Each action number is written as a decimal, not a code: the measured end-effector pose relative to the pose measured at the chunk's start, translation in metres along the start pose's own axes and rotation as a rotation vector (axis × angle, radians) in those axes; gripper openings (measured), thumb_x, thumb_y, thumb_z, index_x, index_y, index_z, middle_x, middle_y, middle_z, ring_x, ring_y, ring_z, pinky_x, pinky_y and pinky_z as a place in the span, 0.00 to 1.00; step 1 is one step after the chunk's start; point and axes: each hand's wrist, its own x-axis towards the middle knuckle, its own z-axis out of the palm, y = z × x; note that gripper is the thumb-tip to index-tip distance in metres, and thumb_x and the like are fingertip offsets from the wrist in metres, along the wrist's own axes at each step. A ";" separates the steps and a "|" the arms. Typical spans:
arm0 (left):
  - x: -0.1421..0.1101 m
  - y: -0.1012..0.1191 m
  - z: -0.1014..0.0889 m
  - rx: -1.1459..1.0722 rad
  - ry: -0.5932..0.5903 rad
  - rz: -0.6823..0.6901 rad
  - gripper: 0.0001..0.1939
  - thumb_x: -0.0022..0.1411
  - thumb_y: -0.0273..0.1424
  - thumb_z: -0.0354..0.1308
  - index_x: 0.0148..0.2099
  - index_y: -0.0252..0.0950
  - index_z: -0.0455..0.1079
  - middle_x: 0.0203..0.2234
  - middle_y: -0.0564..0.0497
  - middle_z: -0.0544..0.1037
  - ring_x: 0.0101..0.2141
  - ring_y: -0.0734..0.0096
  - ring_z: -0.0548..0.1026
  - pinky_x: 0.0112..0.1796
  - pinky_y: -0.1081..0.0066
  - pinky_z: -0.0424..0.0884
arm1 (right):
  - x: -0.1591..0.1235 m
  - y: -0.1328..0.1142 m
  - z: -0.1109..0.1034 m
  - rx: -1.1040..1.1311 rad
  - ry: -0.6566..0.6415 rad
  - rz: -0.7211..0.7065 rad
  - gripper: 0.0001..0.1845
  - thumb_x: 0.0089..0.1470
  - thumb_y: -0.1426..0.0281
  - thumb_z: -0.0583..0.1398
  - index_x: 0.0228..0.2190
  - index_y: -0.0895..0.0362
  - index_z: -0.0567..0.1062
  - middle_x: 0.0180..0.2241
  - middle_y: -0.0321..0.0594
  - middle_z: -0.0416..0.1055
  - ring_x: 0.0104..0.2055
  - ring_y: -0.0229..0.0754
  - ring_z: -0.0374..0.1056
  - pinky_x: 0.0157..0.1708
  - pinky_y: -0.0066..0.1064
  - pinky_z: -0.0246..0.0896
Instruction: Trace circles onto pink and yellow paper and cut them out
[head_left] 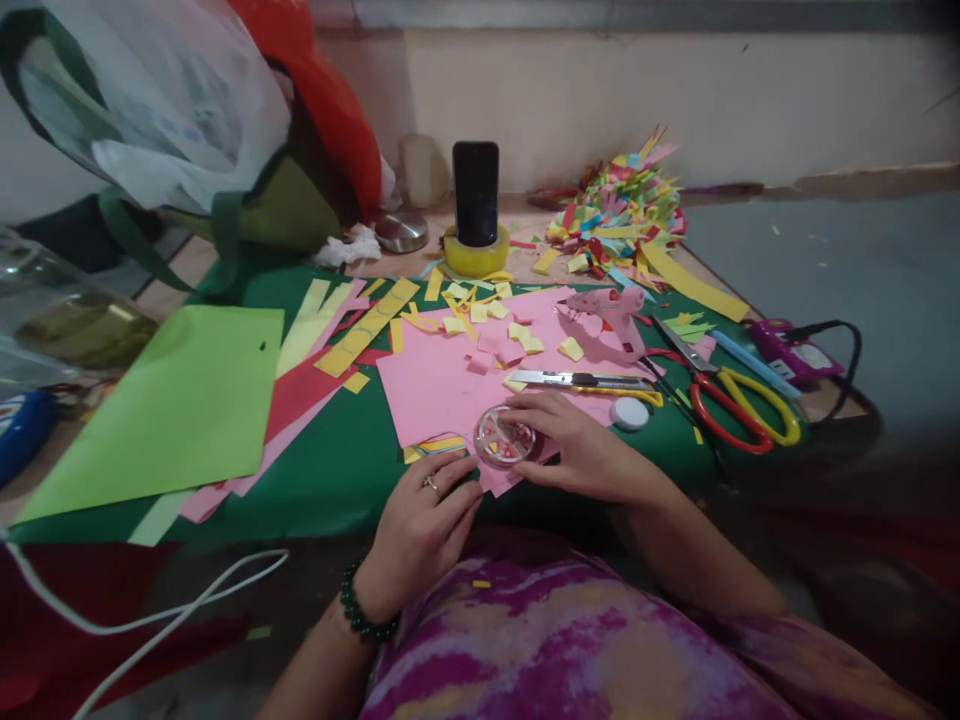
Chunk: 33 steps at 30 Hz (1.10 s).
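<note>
Thumb and fingers of my right hand [562, 445] curve around the side of a small round clear container [504, 437] with pink and white pieces showing in it. The container rests on a sheet of pink paper [420, 390] near the table's front edge. My left hand [435, 510], with a ring and a dark bead bracelet, lies with fingers extended at that edge, just left of the container. Thin coloured paper strips [431, 448] stick out beside its fingertips. Beyond my right hand lie a box cutter [577, 381] and a round white cap [629, 413].
Red-and-yellow scissors [731, 390] and a pink glue gun [611, 315] lie right. Green paper [172, 400] covers the left, with yellow paper scraps [457, 310] farther back. A phone [476, 195] stands in a tape roll [477, 258], near a fringed paper pile [626, 210].
</note>
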 end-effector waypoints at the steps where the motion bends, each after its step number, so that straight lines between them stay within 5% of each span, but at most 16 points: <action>1: 0.001 0.000 -0.001 0.000 -0.008 0.001 0.06 0.61 0.21 0.56 0.39 0.33 0.72 0.41 0.43 0.80 0.44 0.59 0.75 0.45 0.60 0.75 | 0.000 0.001 -0.002 0.000 -0.010 -0.012 0.26 0.51 0.69 0.66 0.52 0.59 0.71 0.55 0.54 0.67 0.59 0.53 0.62 0.57 0.49 0.61; 16: 0.011 -0.003 -0.010 -0.007 -0.055 0.015 0.06 0.62 0.21 0.54 0.37 0.34 0.71 0.38 0.45 0.81 0.41 0.64 0.77 0.44 0.65 0.73 | 0.004 0.002 -0.006 0.021 -0.008 -0.050 0.21 0.52 0.67 0.66 0.47 0.61 0.75 0.50 0.53 0.72 0.55 0.51 0.66 0.54 0.45 0.64; 20: 0.014 -0.006 -0.013 0.012 -0.008 -0.027 0.11 0.61 0.20 0.53 0.44 0.33 0.71 0.41 0.43 0.80 0.43 0.63 0.76 0.45 0.63 0.71 | 0.004 0.004 -0.006 0.033 -0.006 -0.061 0.20 0.51 0.68 0.68 0.46 0.58 0.76 0.49 0.50 0.72 0.54 0.50 0.67 0.54 0.45 0.65; 25: 0.025 -0.010 -0.014 0.124 -0.151 -0.050 0.22 0.60 0.18 0.47 0.52 0.38 0.70 0.46 0.48 0.80 0.47 0.59 0.73 0.48 0.53 0.63 | 0.004 0.010 -0.005 0.068 -0.016 -0.033 0.20 0.51 0.65 0.67 0.47 0.55 0.77 0.50 0.49 0.72 0.54 0.50 0.67 0.53 0.45 0.65; 33: 0.036 -0.011 -0.014 0.117 -0.207 -0.018 0.20 0.58 0.18 0.48 0.47 0.37 0.74 0.43 0.49 0.81 0.40 0.60 0.73 0.42 0.58 0.65 | 0.002 0.019 -0.015 0.152 -0.118 -0.016 0.21 0.59 0.68 0.61 0.54 0.55 0.72 0.56 0.49 0.69 0.60 0.47 0.62 0.59 0.45 0.58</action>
